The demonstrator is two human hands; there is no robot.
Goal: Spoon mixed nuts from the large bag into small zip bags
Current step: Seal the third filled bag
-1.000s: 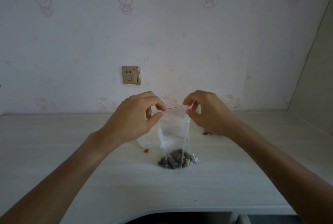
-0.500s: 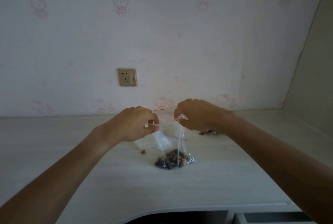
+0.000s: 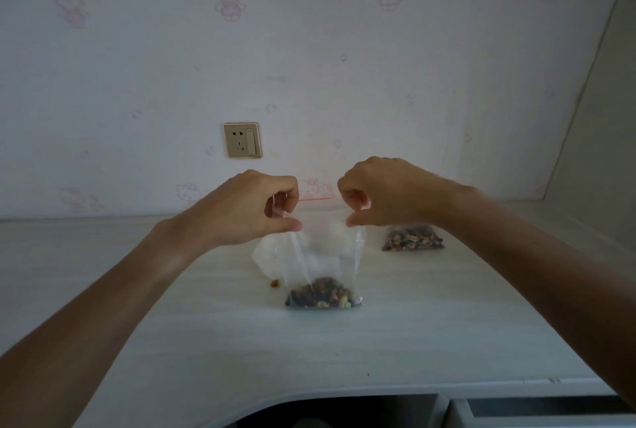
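A small clear zip bag (image 3: 323,255) with a red strip along its top stands upright on the white table (image 3: 206,341). Mixed nuts (image 3: 321,297) fill its bottom. My left hand (image 3: 254,210) pinches the bag's top left corner. My right hand (image 3: 375,197) pinches the top right corner. The top edge is stretched between both hands. A crumpled, nearly empty clear bag (image 3: 268,255) lies just behind it on the left. No spoon is in view.
A filled small bag of nuts (image 3: 411,238) lies flat at the back right. One loose nut (image 3: 274,284) sits left of the held bag. A wall socket (image 3: 242,140) is on the papered wall. The table's curved front edge (image 3: 344,389) is near me.
Both hands lifted a little with the bag's top and moved apart, pulling the red strip taut. The view shifted, so the filled bag at the back right now shows clear of my right hand.
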